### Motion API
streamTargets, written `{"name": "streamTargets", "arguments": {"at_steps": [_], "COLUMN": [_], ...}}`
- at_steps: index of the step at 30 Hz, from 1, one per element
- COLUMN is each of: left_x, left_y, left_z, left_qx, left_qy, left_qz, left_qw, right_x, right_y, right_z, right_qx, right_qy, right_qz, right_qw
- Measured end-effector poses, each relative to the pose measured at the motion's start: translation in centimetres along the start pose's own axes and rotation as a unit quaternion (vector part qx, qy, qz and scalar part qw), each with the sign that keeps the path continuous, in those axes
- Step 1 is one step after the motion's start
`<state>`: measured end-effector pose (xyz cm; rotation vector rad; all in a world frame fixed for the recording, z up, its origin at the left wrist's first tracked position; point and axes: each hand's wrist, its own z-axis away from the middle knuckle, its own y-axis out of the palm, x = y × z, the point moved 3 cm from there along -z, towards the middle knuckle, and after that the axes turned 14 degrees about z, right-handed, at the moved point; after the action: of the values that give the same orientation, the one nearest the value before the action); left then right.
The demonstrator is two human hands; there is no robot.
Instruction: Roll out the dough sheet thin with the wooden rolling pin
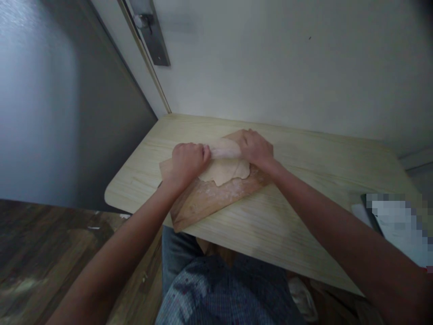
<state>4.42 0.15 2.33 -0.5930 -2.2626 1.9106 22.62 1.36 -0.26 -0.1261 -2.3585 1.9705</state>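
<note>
A pale, flour-dusted rolling pin [225,152] lies across a flattened sheet of dough [225,171]. My left hand [190,159] is closed round the pin's left end, and my right hand [254,146] grips its right end. Under the dough is a wooden board [196,205], set at an angle, with white flour smeared over its near part. The dough has an uneven, ragged near edge and shows on both sides of the pin. My fingers hide both ends of the pin.
The board rests on a light wooden table [304,180] that stands against a white door [287,67] with a metal handle plate [152,36]. A blurred-out flat item [399,221] lies at the table's right. A large grey panel [67,113] rises at the left.
</note>
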Motion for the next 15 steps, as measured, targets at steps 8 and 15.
{"name": "streamTargets", "arguments": {"at_steps": [8, 15], "left_x": [-0.9, -1.3], "left_y": [-0.4, -0.2], "left_z": [2.9, 5.0], "left_qx": [-0.032, -0.037], "left_qy": [0.071, 0.094], "left_qz": [0.020, 0.027], "left_qw": [0.997, 0.994], "right_x": [0.0, -0.2], "right_y": [-0.2, -0.4], "right_z": [3.2, 4.9], "right_qx": [-0.054, -0.087], "right_qy": [-0.068, -0.067], "right_qz": [0.026, -0.019], "right_qw": [0.996, 0.994]}}
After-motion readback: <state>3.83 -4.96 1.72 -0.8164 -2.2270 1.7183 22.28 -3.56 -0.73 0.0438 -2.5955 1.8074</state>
